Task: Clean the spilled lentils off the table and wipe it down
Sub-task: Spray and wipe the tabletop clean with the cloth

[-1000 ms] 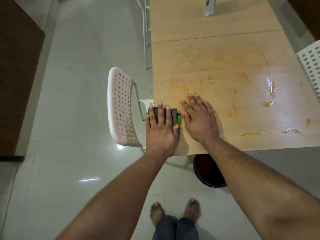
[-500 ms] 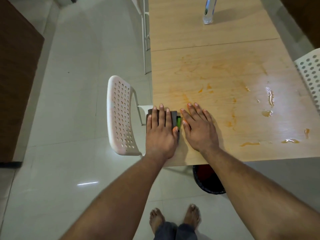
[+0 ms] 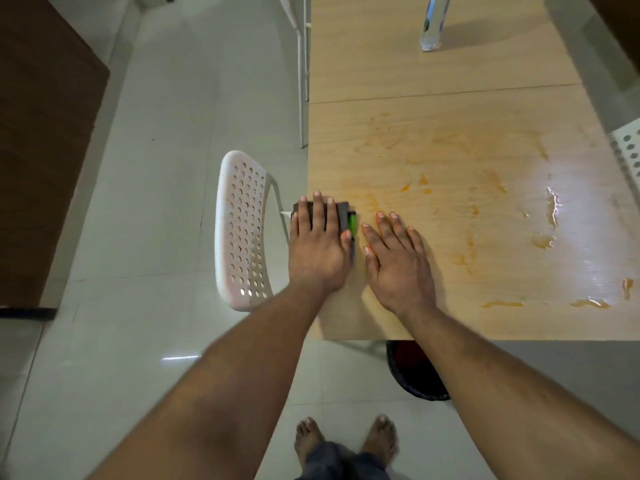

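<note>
My left hand (image 3: 318, 251) lies flat with straight fingers on a dark grey and green sponge (image 3: 346, 220) at the left edge of the wooden table (image 3: 433, 84). My right hand (image 3: 398, 261) rests palm down on the wood just right of the sponge, fingers spread, holding nothing. Orange lentil smears (image 3: 422, 183) streak the middle of the table. Wet orange puddles (image 3: 542, 241) shine toward the right, and more orange streaks (image 3: 502, 304) sit near the front edge.
A white perforated chair (image 3: 242, 230) stands against the table's left side. A second white chair (image 3: 628, 147) shows at the right edge. A clear bottle (image 3: 431, 26) stands at the far end. A dark bin (image 3: 415, 372) sits on the floor under the front edge.
The view has tilted so the table sits lower in frame. A small gap has opened between my left hand on the sponge and my right hand.
</note>
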